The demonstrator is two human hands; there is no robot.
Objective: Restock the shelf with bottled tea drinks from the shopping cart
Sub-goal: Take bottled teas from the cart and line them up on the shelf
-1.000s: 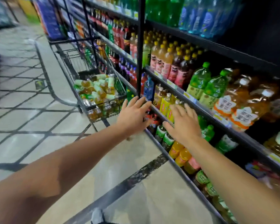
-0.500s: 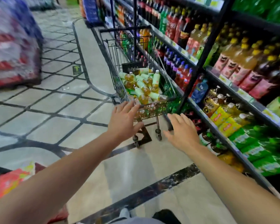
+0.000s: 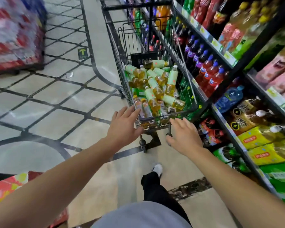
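Black wire cart (image 3: 184, 111) full of tea bottles (image 3: 155, 89); left hand (image 3: 124, 127) and right hand (image 3: 184, 137) spread open, holding nothing, beside the shelf (image 3: 220, 116).

The head camera looks steeply down the aisle, the shopping cart (image 3: 155, 89) near.

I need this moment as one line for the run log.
left hand: open, at cart's near rim | right hand: open, near rim | shopping cart: full of tea bottles | shelf: right of cart

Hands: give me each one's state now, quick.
Left hand: open, fingers straight, holding nothing, at the cart rim.
Right hand: open, holding nothing.
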